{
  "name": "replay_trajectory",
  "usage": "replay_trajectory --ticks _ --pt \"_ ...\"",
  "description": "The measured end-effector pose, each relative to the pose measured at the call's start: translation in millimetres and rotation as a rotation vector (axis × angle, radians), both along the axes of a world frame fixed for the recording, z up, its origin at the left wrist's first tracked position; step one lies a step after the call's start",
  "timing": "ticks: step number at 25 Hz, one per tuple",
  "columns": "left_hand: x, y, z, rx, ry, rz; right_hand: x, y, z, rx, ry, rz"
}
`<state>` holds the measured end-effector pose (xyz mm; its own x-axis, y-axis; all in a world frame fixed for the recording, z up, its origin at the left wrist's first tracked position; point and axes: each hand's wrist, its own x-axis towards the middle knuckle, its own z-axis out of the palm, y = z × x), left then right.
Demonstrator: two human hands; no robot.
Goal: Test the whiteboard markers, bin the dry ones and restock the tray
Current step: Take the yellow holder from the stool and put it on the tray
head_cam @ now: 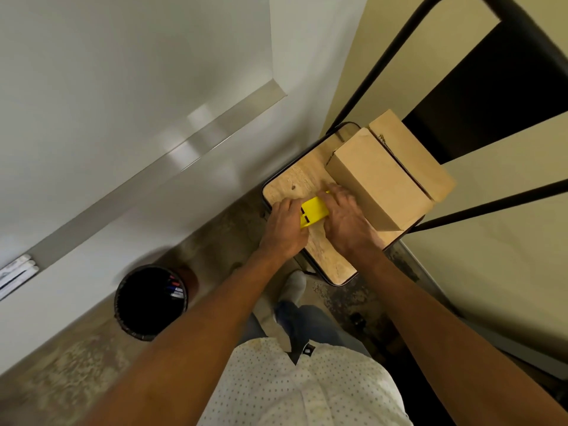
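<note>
Hands met on the yellow pack (313,211), which lay on the tabletop (287,186) just before the box (381,182), long axis running between them: our left hand (284,227) gripped its near end, our right hand (345,218) curled over the far side.

Two hands: left hand (284,229), right hand (345,219). One yellow box (313,210) between them. Two cardboard boxes: nearer cardboard box (378,182), farther cardboard box (412,155). One wooden seat (285,186) under all three boxes. One round black bin (150,302). Some markers (175,290) inside the bin, at least three, exact count blurred. Some white markers (17,272) on the whiteboard tray (153,176), about three, also blurred.
</note>
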<state>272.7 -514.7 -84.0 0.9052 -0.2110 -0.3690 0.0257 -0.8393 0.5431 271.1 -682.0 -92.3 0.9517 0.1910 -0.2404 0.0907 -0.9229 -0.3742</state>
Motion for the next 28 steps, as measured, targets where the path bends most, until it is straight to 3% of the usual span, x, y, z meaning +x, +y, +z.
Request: replay_trajectory --ticks 10,17,28 --pt "-37 93 36 -0.029 -0.116 0.118 -15 61 32 0.349 0.013 -0.023" --pt "-56 181 66 -0.056 -0.205 0.342 -2 151 57 0.374 -0.013 0.084" --pt "-79 325 86 0.062 -0.297 0.571 5 313 82 0.41 -0.065 0.245"
